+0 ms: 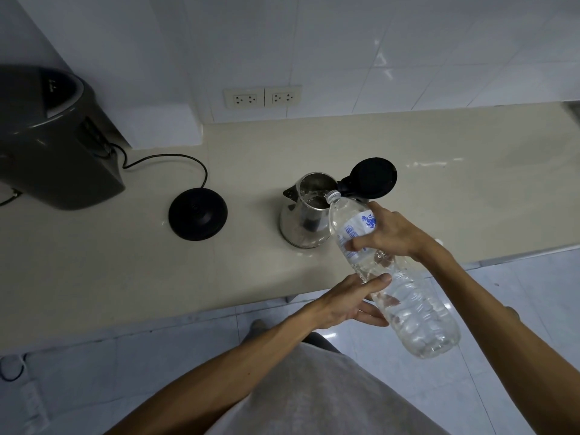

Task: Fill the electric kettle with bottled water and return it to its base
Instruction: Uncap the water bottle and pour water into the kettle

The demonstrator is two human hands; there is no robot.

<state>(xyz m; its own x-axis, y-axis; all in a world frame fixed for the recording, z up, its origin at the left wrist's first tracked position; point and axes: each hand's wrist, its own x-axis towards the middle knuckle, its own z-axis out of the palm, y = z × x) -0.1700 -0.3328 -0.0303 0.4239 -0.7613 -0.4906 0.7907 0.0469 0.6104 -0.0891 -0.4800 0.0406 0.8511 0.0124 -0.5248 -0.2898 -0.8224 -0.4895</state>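
Water was running from the tilted bottle point(392, 277) into the electric kettle point(306, 215), which stood on the pale counter point(94, 262) with its black lid point(373, 178) swung fully back on the hinge. The bottle's open mouth sat just over the kettle's rim, neck lower than base, and a splash showed inside the steel body. How full the kettle was could not be read from this angle; the bottle looked largely drained, with water pooled toward its neck and lower side. So the filling step appeared under way rather than finished. Left to do, as a judgement: end the pour, set the bottle down, close the lid and carry the kettle to its round black base point(197, 214), which lay empty to the kettle's left, near but apart from it, cord trailing off toward a grey appliance point(53, 146).

The right hand point(392, 232) was wrapped around the bottle's upper section at the label, fingers curled closed over it and thumb underneath. The left hand point(348, 301) cupped the bottle's middle from below, fingers loosely spread and thumb laid along the plastic, supporting more than squeezing.
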